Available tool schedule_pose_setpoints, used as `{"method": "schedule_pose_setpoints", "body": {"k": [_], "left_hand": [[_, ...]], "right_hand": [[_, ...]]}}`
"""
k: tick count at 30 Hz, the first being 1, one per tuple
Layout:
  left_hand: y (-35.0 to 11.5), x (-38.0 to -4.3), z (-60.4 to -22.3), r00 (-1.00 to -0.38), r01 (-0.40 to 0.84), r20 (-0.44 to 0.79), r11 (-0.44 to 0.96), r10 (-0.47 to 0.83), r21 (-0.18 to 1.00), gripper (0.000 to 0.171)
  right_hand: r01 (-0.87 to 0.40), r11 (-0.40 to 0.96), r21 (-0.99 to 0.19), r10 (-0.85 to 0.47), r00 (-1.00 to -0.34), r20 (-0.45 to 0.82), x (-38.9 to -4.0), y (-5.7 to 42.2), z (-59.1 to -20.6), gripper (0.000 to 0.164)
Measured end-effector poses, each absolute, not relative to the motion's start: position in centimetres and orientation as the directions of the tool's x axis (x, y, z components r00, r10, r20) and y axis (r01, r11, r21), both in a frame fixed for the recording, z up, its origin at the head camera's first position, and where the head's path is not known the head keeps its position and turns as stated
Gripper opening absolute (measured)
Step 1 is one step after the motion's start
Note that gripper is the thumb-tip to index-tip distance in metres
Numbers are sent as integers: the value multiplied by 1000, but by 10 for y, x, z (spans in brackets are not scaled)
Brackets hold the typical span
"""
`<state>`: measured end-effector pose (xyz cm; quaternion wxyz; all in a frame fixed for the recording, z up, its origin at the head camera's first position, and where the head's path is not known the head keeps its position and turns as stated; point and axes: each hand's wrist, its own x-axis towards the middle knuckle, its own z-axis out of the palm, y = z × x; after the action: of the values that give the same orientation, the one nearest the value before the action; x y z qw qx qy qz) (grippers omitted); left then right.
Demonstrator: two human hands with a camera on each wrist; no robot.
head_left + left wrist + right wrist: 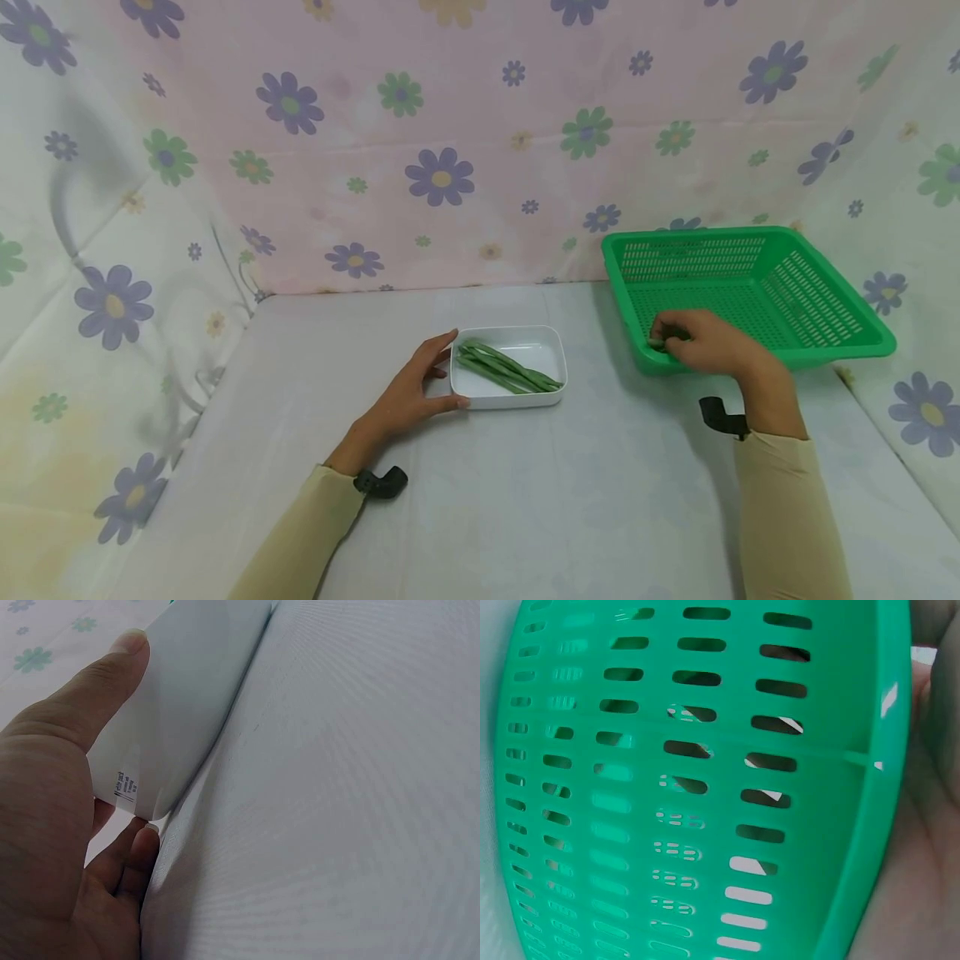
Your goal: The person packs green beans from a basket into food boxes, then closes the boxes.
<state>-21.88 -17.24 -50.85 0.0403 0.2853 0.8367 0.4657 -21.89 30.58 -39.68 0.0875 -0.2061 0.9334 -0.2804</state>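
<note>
Long green beans (506, 367) lie in a bundle in a small white rectangular dish (552, 398), slanting toward its right front corner. My left hand (412, 387) holds the dish at its left end, thumb along the front wall and fingers round the back left corner. The left wrist view shows the thumb (105, 682) against the dish's side (180, 690), which bears small dark print. Over the near left rim of a green plastic basket (832, 363) reaches my right hand (701, 340). Its curled fingers pinch a green bean piece (657, 342), mostly hidden by the hand.
The basket, with slotted walls, stands at the back right of the white-covered table (480, 500). Its slotted side (172, 601) barely shows in the left wrist view, while its wall (825, 787) fills the right wrist view. A flowered cloth (480, 108) hangs behind and at both sides.
</note>
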Motion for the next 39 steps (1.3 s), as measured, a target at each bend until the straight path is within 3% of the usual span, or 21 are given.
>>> {"method": "schedule_pose_setpoints", "body": {"k": [17,34,39], "left_hand": [[-173,-220,-507,-838,430,189,405,512,806,108],[-172,-221,-509,-841,420,177,412,511,808,109],[-173,-221,-509,-836,435,192,407,514,803,109]], "right_hand": [[-402,712,-576,-448,-892,70,-219,309,-397,17],[-560,656,-506,-341,-818,464,-217,286,-389,14],[-627,633,-454,-341,-752,564,-216,270,-385,18]]}}
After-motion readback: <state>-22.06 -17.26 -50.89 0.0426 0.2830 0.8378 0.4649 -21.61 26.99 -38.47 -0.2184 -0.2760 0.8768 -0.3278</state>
